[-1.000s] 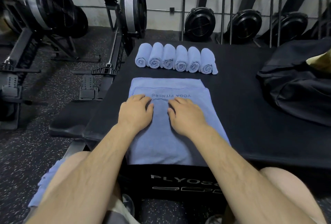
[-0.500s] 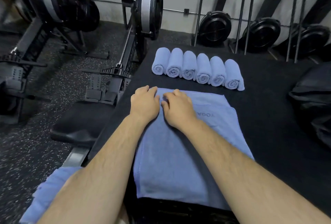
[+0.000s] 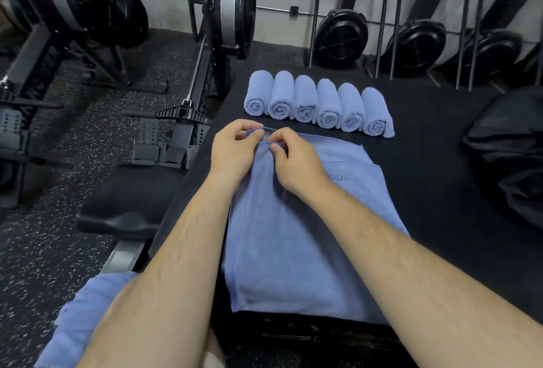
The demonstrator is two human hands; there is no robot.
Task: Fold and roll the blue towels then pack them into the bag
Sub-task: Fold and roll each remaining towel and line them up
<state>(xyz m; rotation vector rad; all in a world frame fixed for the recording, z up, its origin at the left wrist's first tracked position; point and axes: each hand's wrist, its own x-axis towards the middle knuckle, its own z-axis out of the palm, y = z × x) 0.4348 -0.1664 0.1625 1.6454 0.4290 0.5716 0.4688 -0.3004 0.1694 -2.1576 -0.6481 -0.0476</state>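
Two hands meet at the far left corner of the flat towel (image 3: 293,235), and the risks run from that corner outward. Furthest left, spare towels (image 3: 85,317) lie low by the person's knee, half out of view; they look liable to slide to the floor if the leg shifts. Next, the left hand (image 3: 232,153) pinches the towel's far hem between thumb and curled fingers, at the very edge of the black mat (image 3: 440,206). Just beside it, almost touching, the right hand (image 3: 293,162) pinches the same hem, thumb tucked under a small raised fold. Both grips are narrow and bunched on one side, so a roll started here would likely wind tight on the left and loose on the right, coming out as a cone rather than a cylinder. The towel's near end hangs over the mat's front edge, and its weight could drag the cloth askew. Further right and beyond, six rolls (image 3: 318,106) sit side by side, close to the hem; a careless push might nudge them out of line or undo one. Far right, the bag (image 3: 508,156) lies slumped and well apart, so packing may need a hand to open it.
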